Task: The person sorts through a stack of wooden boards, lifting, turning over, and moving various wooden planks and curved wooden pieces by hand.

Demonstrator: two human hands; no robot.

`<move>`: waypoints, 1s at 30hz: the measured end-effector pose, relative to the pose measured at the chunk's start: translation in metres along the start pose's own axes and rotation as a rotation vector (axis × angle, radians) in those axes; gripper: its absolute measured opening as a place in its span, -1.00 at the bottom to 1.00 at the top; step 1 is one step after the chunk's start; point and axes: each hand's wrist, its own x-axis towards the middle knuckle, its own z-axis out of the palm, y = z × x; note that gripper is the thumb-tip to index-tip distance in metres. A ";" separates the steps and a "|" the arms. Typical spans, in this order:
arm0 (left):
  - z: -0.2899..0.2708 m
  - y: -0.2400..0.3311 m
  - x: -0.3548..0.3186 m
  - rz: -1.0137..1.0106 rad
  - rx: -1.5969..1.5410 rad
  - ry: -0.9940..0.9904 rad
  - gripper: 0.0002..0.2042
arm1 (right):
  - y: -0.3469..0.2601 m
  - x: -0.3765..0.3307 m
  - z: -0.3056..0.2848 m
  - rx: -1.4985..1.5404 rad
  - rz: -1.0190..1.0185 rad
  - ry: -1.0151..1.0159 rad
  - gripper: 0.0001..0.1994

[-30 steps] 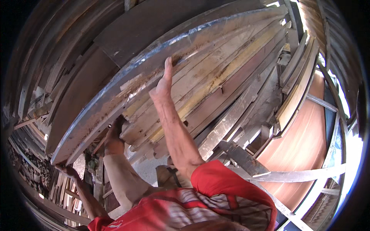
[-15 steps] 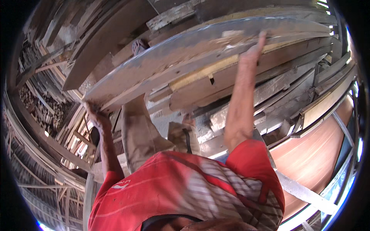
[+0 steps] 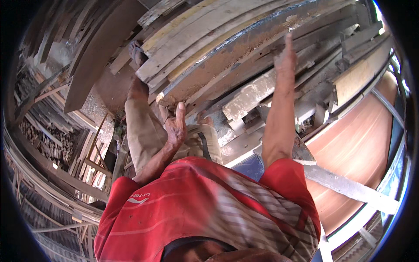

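A long, dusty wooden plank [image 3: 227, 56] with a pale, worn edge slants from near my middle up to the far right, against other boards. My left hand [image 3: 176, 127] is at its near left end, the thumb raised by the plank's edge and the fingers bent under it, partly hidden. Farther along the same plank, my right hand [image 3: 286, 61] grips its near edge with the arm stretched out; one digit points along the face and the others are mostly hidden.
Stacked boards [image 3: 187, 37] lie beyond the plank, and a pale rough timber [image 3: 253, 94] nearer. A broad reddish-brown sheet [image 3: 353, 153] is on the right. Scrap wood [image 3: 56, 144] fills the left. My bare foot [image 3: 137, 52] is among the boards.
The plank has slid right and come down among the stacked boards, showing more boards behind it. My left hand moved right with its end; my right hand stays on its near edge.
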 end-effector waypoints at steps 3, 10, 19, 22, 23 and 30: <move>0.013 -0.005 -0.024 -0.033 0.083 -0.117 -0.40 | 0.011 -0.012 -0.024 -0.040 0.008 0.098 0.21; -0.011 -0.014 -0.030 0.213 0.243 -0.483 -0.36 | 0.050 -0.028 -0.012 0.031 0.000 0.052 0.03; -0.079 -0.089 0.036 -0.593 0.104 -0.416 -0.52 | 0.098 0.009 -0.038 0.389 -0.027 -0.169 -0.08; -0.023 -0.020 0.073 -0.779 0.179 -1.031 -0.39 | 0.106 0.024 -0.035 0.491 -0.075 -0.241 -0.21; -0.013 -0.018 0.073 -0.647 0.103 -1.173 -0.31 | 0.111 0.031 -0.046 0.645 -0.019 -0.448 -0.28; 0.013 0.001 0.050 -0.368 0.290 -1.175 0.03 | 0.109 0.012 -0.027 0.743 0.095 -0.502 -0.43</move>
